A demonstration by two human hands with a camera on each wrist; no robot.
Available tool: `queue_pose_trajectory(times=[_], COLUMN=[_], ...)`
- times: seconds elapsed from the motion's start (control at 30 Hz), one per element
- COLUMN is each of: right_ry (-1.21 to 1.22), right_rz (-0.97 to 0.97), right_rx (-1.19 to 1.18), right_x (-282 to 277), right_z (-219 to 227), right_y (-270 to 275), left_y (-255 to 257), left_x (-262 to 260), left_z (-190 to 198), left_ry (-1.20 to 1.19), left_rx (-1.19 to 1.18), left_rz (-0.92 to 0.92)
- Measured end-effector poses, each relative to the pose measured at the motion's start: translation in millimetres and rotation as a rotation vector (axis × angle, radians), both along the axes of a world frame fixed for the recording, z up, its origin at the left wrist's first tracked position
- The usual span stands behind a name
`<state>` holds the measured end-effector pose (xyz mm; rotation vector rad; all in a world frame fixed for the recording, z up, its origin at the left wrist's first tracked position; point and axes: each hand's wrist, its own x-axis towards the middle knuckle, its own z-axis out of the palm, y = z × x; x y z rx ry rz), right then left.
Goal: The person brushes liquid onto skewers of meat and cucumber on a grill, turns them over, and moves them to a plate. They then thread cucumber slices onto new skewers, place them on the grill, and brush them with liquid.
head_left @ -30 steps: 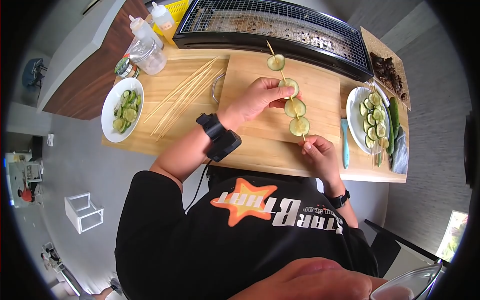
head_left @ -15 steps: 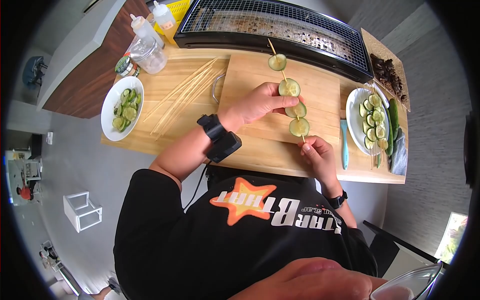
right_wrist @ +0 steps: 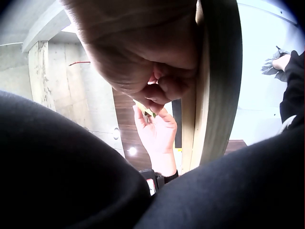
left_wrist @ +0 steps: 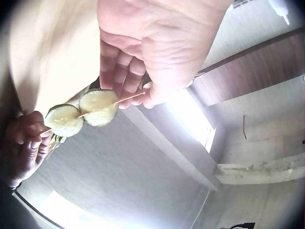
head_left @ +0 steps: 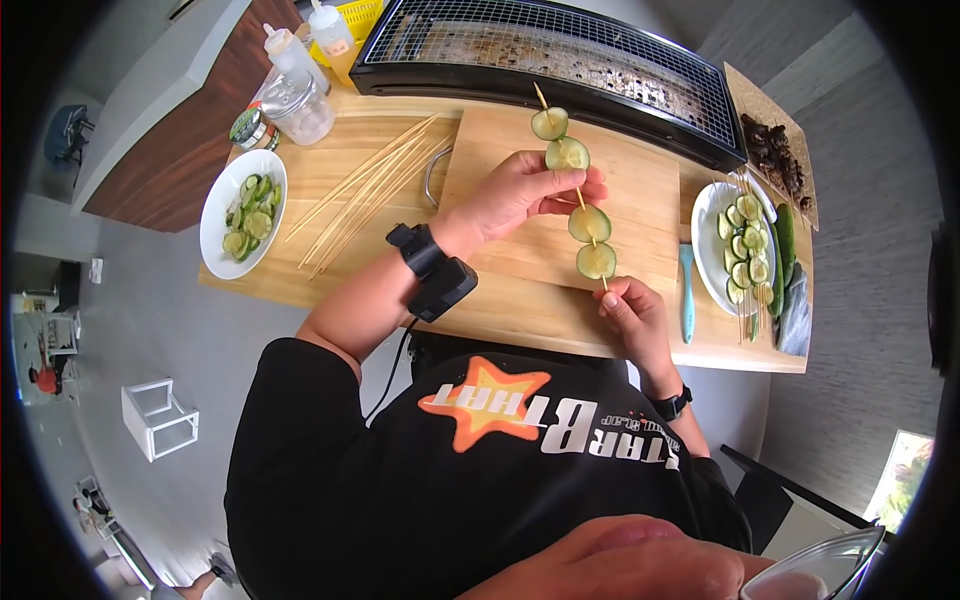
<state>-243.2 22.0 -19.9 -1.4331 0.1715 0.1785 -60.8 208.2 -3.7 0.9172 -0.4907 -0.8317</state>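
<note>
Several round cucumber slices (head_left: 589,224) are threaded on a thin wooden skewer (head_left: 581,199), held over a wooden board (head_left: 640,180). My left hand (head_left: 525,195) pinches the skewer midway, with two slices beyond its fingers and two on the near side. At the near end, my right hand (head_left: 637,318) grips the skewer just below the last slice. The left wrist view shows two slices (left_wrist: 98,107) between my left hand (left_wrist: 157,47) and the right. In the right wrist view, my right hand (right_wrist: 143,57) has curled fingers and mostly hides the skewer.
Bare skewers (head_left: 365,195) and a bowl of cucumber slices (head_left: 211,245) lie left. A black grill (head_left: 540,85) stands behind the board. On the right are a plate of skewered slices (head_left: 705,262), a blue brush (head_left: 688,300), whole cucumbers (head_left: 786,245) and a cloth (head_left: 795,318). Bottles (head_left: 333,42) stand back left.
My left hand has shifted along the skewer, and the slice near its fingers has moved toward the far end, beside the end slice. A gap shows between the two pairs. The right hand keeps its grip.
</note>
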Motion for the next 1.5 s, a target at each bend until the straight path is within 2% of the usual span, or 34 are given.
queue_pose_trajectory(times=[0.1,0.4,0.8,0.9,1.0,1.3,1.5], right_ry=[0.009,0.008,-0.016,-0.010,-0.002,-0.011,-0.005], right_rz=[-0.005,-0.007,-0.009,-0.028,-0.036,-0.012,-0.016], right_rx=[0.015,0.004,0.019,0.037,0.041,0.065,0.063], right_x=[-0.3,-0.3,0.0,0.0,0.2,1.3,-0.1], right_z=[0.0,-3.1,-2.9,-5.4,-4.3,-2.0,-2.9], right_y=[0.0,-0.5,0.3,0.8,0.6,0.0,0.0], left_y=[-1.4,-3.8,-5.2,-10.6,-9.8,-8.4,-8.9], left_x=[0.3,-7.1,-6.6,-13.8,-17.1,-18.0,-19.4], left_z=[3.7,1.7,2.3,-2.2,-6.7,-5.4,-4.0], left_ry=[0.052,-0.032,0.059,-0.033,-0.159,0.012,0.089], left_rx=[-0.024,0.049,-0.011,0.054,0.143,0.116,0.000], left_rz=[0.054,0.010,0.037,-0.016,-0.194,-0.180,-0.238])
